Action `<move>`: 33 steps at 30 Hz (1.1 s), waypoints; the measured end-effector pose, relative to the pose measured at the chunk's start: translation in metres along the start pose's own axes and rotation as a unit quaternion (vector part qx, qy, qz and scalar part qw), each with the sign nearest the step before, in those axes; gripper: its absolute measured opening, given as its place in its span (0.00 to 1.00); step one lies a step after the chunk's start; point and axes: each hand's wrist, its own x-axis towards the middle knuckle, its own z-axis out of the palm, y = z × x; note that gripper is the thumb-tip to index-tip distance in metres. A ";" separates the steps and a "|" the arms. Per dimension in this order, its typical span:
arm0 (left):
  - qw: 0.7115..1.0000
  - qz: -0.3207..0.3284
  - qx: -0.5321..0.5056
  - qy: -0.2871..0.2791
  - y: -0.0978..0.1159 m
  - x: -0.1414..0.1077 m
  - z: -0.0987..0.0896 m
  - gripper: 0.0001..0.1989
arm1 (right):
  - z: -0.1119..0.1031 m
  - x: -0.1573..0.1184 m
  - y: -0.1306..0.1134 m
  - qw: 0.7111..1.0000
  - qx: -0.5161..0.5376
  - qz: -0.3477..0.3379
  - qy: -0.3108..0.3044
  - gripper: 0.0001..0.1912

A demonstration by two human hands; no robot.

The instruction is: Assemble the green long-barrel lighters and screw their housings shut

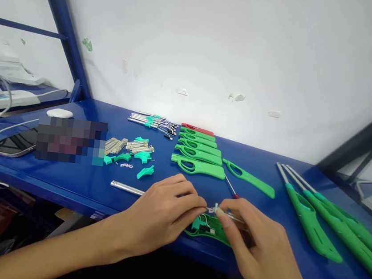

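In front of me, my left hand (173, 212) is closed in a pinch, its fingertips at a small whitish clip (211, 210). My right hand (258, 242) is closed around a clear lighter fuel tank (236, 217), mostly hidden by the fingers; its white valve tip (216, 206) points toward the left fingertips. Below both hands lies an opened green lighter handle half (224, 234), with a teal trigger (196, 223) and wires inside. A metal lighter tube (127, 188) sticks out to the left from behind my left hand.
Teal triggers (145, 171), clear tanks (141, 147) and wired metal rods (148, 119) lie left. Green handle shells (199, 168) and a red one (197, 129) are behind, near a screwdriver (236, 196). Assembled lighters (313, 225) lie right; a phone (14, 141) lies far left.
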 end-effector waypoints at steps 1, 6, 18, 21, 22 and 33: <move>1.000 0.001 -0.001 0.001 0.000 0.000 0.000 0.08 | 0.000 0.000 0.000 1.000 -0.001 0.001 -0.001 0.07; 1.000 -0.002 0.004 0.004 0.000 -0.001 0.000 0.08 | 0.000 -0.001 0.000 1.000 -0.001 -0.001 0.001 0.08; 1.000 -0.003 0.012 -0.004 0.000 -0.001 0.000 0.09 | 0.000 -0.001 0.000 1.000 -0.004 -0.005 0.003 0.07; 1.000 0.003 0.008 -0.003 0.001 -0.001 0.000 0.08 | 0.000 -0.001 0.000 1.000 -0.004 -0.010 0.005 0.07; 1.000 0.006 0.007 -0.003 0.001 -0.001 0.000 0.08 | 0.000 -0.002 0.000 1.000 -0.002 -0.011 0.002 0.07; 1.000 0.020 0.010 -0.011 0.001 -0.002 -0.001 0.08 | 0.000 -0.003 0.001 1.000 0.000 -0.022 -0.017 0.04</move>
